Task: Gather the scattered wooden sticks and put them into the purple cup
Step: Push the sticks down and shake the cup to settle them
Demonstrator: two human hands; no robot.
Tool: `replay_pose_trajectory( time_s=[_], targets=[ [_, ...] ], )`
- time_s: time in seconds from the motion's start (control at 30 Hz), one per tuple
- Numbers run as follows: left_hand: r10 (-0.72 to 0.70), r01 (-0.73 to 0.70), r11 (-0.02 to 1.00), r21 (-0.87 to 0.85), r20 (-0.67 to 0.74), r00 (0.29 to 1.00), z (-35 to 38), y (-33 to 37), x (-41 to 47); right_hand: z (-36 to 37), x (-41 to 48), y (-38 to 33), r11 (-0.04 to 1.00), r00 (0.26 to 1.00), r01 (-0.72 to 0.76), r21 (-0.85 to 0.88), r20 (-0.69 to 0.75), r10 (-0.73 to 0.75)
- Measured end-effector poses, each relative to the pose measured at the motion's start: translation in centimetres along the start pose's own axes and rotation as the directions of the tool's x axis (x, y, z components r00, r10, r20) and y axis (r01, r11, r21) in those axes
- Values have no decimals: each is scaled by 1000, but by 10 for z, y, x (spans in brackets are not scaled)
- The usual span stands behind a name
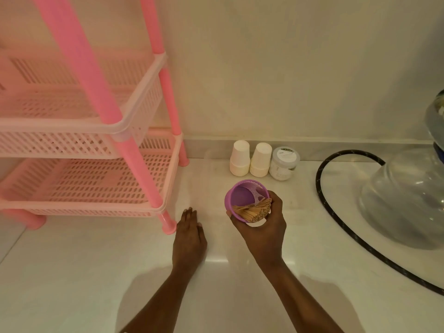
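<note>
Centre frame: right hand [260, 227] grips the purple cup [242, 197], tilted, mouth facing upper left. Wooden sticks [252, 210] bundled inside, long axes along the cup's. Left hand [189, 230] open, flat on floor [72, 272]

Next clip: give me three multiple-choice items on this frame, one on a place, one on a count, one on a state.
1. The two white paper cups and small white jar stand:
A on the rack
B along the wall
C inside the bowl

2. Shelves visible on the pink plastic rack:
A two
B five
C one

3. The left hand is:
A gripping sticks
B flat on the white floor
C holding the cup

Answers: B, lined up at the wall base; A, two baskets show; B, palm down, while the right hand holds the purple plastic cup with wooden sticks.
</note>
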State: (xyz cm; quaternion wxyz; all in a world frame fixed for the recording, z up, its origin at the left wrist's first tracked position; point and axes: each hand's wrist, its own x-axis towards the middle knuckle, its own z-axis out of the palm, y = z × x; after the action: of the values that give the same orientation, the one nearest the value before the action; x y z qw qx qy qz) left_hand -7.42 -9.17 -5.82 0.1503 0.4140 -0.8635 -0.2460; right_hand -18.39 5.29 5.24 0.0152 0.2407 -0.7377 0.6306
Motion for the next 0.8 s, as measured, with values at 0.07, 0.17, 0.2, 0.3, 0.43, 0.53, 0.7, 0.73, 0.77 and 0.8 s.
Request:
replay_pose_trajectory(
  time_s=[0.07, 0.17, 0.2, 0.3, 0.43, 0.53, 0.7, 0.73, 0.77, 0.8],
  targets=[
    [23, -23, 998, 59, -6, 1000, 3, -2, 1, 11, 13, 3, 1000, 1000, -13, -18, 0, 13],
    [12, -11, 997, 77, -6, 1000, 5, -4, 2, 33, 34, 12, 997, 1000, -22, -69, 10, 22],
    [10, -9, 997, 74, -7, 1000, 5, -4, 3, 40, 41, 17, 996, 999, -34, -84, 13, 36],
    [15, -14, 998, 68, -4, 1000, 6, -4, 3, 62, 60, 29, 989, 997, -67, -128, 26, 70],
    [24, -24, 996, 85, -3, 1000, 10, -7, 5, 86, 78, 46, 971, 991, -107, -215, 56, 121],
    [33, -33, 995, 99, -5, 999, 12, -11, 5, 99, 85, 59, 955, 984, -141, -261, 70, 165],
    [59, -56, 991, 119, -21, 998, 15, -13, 7, 113, 92, 70, 938, 971, -197, -285, 77, 227],
    [58, -55, 992, 118, -23, 998, 15, -12, 8, 115, 93, 70, 937, 969, -204, -283, 80, 235],
    [59, -56, 992, 117, -26, 998, 15, -12, 7, 117, 94, 71, 936, 967, -209, -282, 83, 241],
    [61, -57, 991, 118, -29, 998, 15, -12, 7, 119, 95, 72, 934, 965, -214, -286, 86, 247]
  ],
)
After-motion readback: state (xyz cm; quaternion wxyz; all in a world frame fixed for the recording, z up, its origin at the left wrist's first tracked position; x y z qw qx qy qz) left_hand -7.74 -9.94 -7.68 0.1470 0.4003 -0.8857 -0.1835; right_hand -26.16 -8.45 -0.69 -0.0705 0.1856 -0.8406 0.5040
